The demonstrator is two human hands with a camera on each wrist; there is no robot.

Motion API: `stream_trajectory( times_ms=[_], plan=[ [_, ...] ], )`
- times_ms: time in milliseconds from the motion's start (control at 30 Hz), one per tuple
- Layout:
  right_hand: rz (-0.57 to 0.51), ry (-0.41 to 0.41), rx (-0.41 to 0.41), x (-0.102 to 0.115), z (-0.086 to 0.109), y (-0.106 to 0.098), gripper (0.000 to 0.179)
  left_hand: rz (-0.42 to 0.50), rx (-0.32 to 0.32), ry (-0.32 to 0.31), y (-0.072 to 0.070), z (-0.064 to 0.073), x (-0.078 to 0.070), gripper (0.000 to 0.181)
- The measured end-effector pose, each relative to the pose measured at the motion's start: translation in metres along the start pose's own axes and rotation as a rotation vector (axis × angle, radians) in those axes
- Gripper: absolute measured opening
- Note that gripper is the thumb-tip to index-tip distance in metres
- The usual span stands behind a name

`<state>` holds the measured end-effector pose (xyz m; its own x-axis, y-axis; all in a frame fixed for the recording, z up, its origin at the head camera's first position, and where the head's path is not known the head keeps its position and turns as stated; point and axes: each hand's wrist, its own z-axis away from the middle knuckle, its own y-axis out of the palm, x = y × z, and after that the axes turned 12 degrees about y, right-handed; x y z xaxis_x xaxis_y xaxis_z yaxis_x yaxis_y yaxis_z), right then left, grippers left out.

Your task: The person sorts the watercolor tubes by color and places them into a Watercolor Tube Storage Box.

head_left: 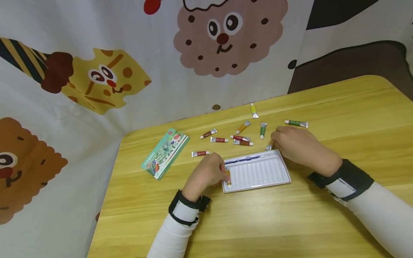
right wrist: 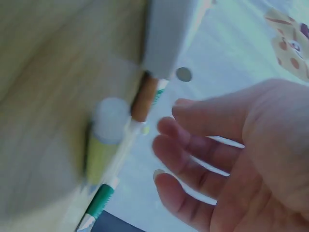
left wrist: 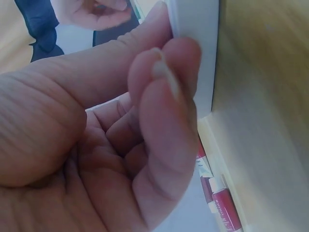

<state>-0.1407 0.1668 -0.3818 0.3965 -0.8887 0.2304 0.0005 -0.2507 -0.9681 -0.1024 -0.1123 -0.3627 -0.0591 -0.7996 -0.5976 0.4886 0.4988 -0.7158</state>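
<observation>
My left hand [head_left: 208, 172] is at the left end of the white plastic tray [head_left: 258, 173]. Its thumb reaches over the rim onto an ochre paint tube [head_left: 228, 175] lying in the tray, while curled fingers meet the outer wall [left wrist: 195, 63]. A thin blue paintbrush [head_left: 246, 159] lies along the tray's far side. Beyond the tray's right corner is my right hand [head_left: 295, 147], fingers loosely bent with a gap between thumb and fingertips. Nearest to it lies an orange-brown tube [head_left: 270, 146]; the right wrist view also shows a blurred yellow tube with a white cap [right wrist: 104, 140].
Several paint tubes lie scattered behind the tray, among them red [head_left: 219, 139], brown [head_left: 208, 133], yellow [head_left: 254, 111] and green [head_left: 296, 123] ones. A green printed box [head_left: 165, 154] lies at the left. A cartoon-printed curtain [head_left: 167, 89] hangs behind the wooden table [head_left: 258, 222].
</observation>
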Motion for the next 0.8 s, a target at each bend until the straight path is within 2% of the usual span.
stream_trajectory(
  times_ms=[67, 167, 333, 567, 667, 800],
  plan=[
    [0.046, -0.038, -0.037, -0.001, -0.001, 0.003, 0.009, -0.013, -0.004, 0.010, 0.000, 0.000, -0.001, 0.034],
    [0.083, -0.061, -0.040, -0.004, -0.002, 0.006, 0.013, -0.029, -0.005, 0.026, 0.000, 0.001, -0.001, 0.034],
    [0.101, -0.058, -0.028, -0.008, -0.003, 0.010, 0.014, -0.033, -0.001, 0.031, -0.001, 0.001, -0.002, 0.034],
    [0.138, -0.016, -0.003, -0.011, -0.002, 0.011, 0.004, -0.029, -0.003, 0.037, -0.003, 0.002, 0.000, 0.034],
    [0.144, 0.011, 0.014, -0.012, -0.003, 0.009, 0.003, -0.040, -0.032, 0.041, -0.004, 0.003, 0.002, 0.035],
    [0.106, 0.058, 0.017, -0.011, -0.002, 0.000, 0.005, -0.018, -0.107, 0.050, -0.005, 0.002, 0.004, 0.032]
  ],
)
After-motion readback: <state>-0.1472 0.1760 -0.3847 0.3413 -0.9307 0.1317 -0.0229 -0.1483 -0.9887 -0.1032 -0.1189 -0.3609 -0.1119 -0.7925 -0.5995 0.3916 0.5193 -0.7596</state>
